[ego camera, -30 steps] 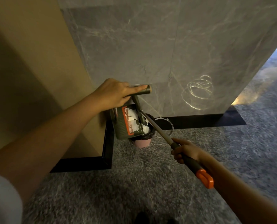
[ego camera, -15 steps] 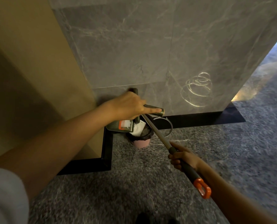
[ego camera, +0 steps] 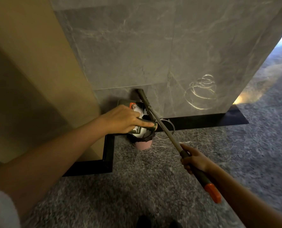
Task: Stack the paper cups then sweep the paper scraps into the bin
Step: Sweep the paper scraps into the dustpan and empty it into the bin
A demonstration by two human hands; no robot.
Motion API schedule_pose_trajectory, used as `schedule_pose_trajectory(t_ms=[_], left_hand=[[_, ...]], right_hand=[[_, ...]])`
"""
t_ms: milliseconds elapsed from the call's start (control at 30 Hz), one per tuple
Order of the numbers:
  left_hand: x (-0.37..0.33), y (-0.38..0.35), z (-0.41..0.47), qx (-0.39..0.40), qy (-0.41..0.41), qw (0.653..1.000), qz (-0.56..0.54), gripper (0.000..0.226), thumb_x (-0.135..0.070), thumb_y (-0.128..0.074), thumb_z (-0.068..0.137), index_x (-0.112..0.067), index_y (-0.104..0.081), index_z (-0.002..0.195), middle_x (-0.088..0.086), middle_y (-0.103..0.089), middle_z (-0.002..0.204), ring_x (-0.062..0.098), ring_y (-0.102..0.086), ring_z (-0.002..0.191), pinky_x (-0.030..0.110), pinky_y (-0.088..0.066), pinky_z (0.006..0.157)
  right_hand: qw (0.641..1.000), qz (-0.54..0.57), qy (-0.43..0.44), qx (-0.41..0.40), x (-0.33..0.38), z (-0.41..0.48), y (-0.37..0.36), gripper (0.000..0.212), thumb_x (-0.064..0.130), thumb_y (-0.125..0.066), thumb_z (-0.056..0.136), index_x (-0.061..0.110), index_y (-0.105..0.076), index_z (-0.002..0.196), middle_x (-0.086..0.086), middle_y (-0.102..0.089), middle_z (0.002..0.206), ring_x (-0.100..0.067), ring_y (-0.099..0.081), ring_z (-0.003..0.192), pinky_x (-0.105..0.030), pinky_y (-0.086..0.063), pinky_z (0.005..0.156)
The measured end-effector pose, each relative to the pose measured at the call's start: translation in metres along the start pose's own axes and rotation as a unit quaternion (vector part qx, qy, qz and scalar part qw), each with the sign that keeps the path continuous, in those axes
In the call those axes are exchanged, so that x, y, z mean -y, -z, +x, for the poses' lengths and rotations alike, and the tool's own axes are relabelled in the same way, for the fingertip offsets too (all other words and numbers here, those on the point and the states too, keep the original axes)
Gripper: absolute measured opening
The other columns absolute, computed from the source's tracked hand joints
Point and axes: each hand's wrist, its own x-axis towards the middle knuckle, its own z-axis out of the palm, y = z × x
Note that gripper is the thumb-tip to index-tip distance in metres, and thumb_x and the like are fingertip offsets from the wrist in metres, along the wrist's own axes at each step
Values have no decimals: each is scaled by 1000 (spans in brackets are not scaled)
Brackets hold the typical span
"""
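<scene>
A small pink bin [ego camera: 143,144] with a black liner stands on the floor at the foot of the grey marble wall. My left hand [ego camera: 123,119] grips the handle of a dark green dustpan [ego camera: 126,102], index finger laid along it, and holds the pan tipped over the bin. White paper scraps [ego camera: 139,111] show between the pan and the bin's mouth. My right hand [ego camera: 193,160] grips the broom handle [ego camera: 166,130], a grey pole with a black and orange end; the pole runs up-left past the bin to the wall. No paper cups are in view.
A tan panel [ego camera: 38,71] with a black skirting [ego camera: 107,153] juts out on the left, beside the bin. A thin wire loop [ego camera: 169,127] lies on the floor right of the bin. Grey speckled floor [ego camera: 153,186] spreads in front. Bright light falls at the far right.
My left hand has dropped lower and turned the dustpan from upright to tipped over the bin. The broom's far end has swung up against the wall. My right hand has barely shifted.
</scene>
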Motion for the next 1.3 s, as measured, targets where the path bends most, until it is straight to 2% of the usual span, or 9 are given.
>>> schedule_pose_trajectory(t_ms=[100,167,267,400,600,733,833,1133,1300], left_hand=[[-10,-4,-9,-39,-22,999,16,62,-3,-74,72,-35,-61,123,3,-56,61,20,-50,45,27,-39,37],[-19,-12,-12,-3,-20,1000,19,62,-5,-69,78,-42,-56,127,2,-61,70,19,-53,51,29,-43,40],[-29,-20,-14,82,11,997,9,61,-13,-47,93,-53,-33,136,-1,-64,98,19,-57,70,33,-45,56],[-27,-20,-21,15,33,999,-22,64,-5,-61,83,-48,-48,129,1,-58,73,21,-55,58,29,-35,44],[-30,-14,-31,-42,38,998,-40,73,2,-85,49,-38,-71,108,-7,-63,68,14,-56,49,12,-27,42],[-31,-16,-35,-73,130,985,-84,77,4,-82,58,-35,-60,120,-1,-60,64,18,-56,47,17,-38,41],[-32,-17,-36,-75,132,985,-85,73,7,-81,59,-30,-62,119,2,-60,64,19,-54,44,16,-39,41],[-25,-19,-44,-86,143,984,-66,63,0,-69,69,-32,-57,122,6,-68,74,24,-62,52,28,-49,40],[-24,-17,-40,-66,124,989,-55,75,5,-84,53,-33,-65,115,1,-65,67,19,-59,46,18,-42,37]], right_hand=[[998,-67,-2,-22,-4,-2,3,79,-9,-50,85,26,-19,149,-16,-47,110,-16,-52,58,-22,-46,43],[993,-112,-6,-29,-5,-4,4,82,-7,-51,85,30,-16,149,-16,-45,117,-18,-54,61,-23,-47,44],[992,-122,-14,-29,-8,-6,10,82,-7,-52,85,29,-15,149,-16,-45,117,-17,-54,62,-23,-48,46],[995,-95,-17,-33,-11,-9,16,79,-7,-52,85,25,-18,149,-17,-45,113,-18,-53,61,-25,-46,47],[996,-78,-18,-32,-10,-13,15,78,-8,-50,86,23,-17,149,-17,-45,111,-17,-52,62,-26,-46,47],[998,-60,-19,-22,-8,-14,15,78,-9,-50,86,23,-17,150,-16,-42,112,-16,-51,60,-24,-45,45],[997,-65,-26,-15,-6,-13,14,76,-6,-51,86,27,-20,148,-16,-43,116,-15,-52,63,-23,-47,47],[996,-79,-28,-20,-9,-12,10,76,-5,-51,86,26,-19,148,-10,-47,103,-14,-54,61,-21,-47,46],[996,-82,-19,-14,-7,-18,10,67,-4,-51,87,24,-28,143,-9,-49,98,-13,-53,63,-21,-47,47]])
